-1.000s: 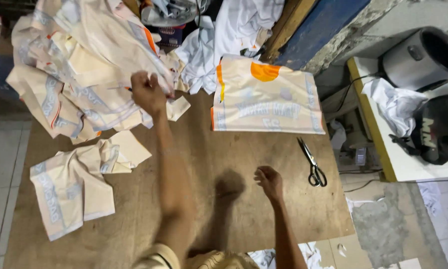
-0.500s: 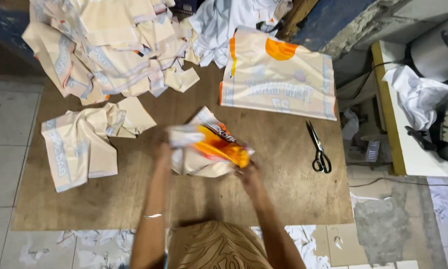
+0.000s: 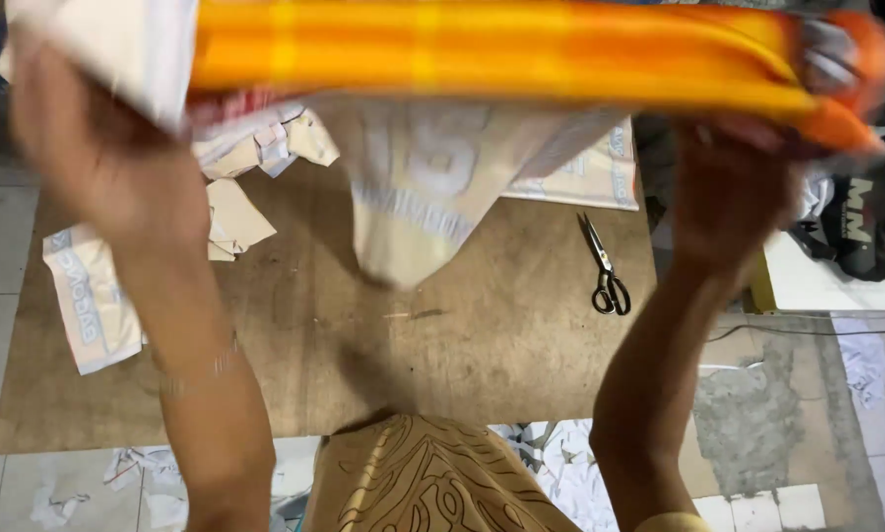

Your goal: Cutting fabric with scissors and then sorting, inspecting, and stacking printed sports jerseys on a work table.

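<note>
- Both hands are up near my face: left hand (image 3: 88,148) grips the pale end of the white woven sack with the orange band (image 3: 491,49), and right hand (image 3: 733,182) is closed on the orange end.
- Between my 2 fists the orange band runs taut and level, high above the brown wooden board (image 3: 482,335); the pale body hangs down in a point.
- I judge an even pull matters most here, both grips at 1 height so the fabric opens flat without twisting.
- Black-handled scissors (image 3: 605,271) lie on the board to my right, well apart from the sack.
- 1 folded white sack piece (image 3: 88,296) rests at the board's left edge.
</note>
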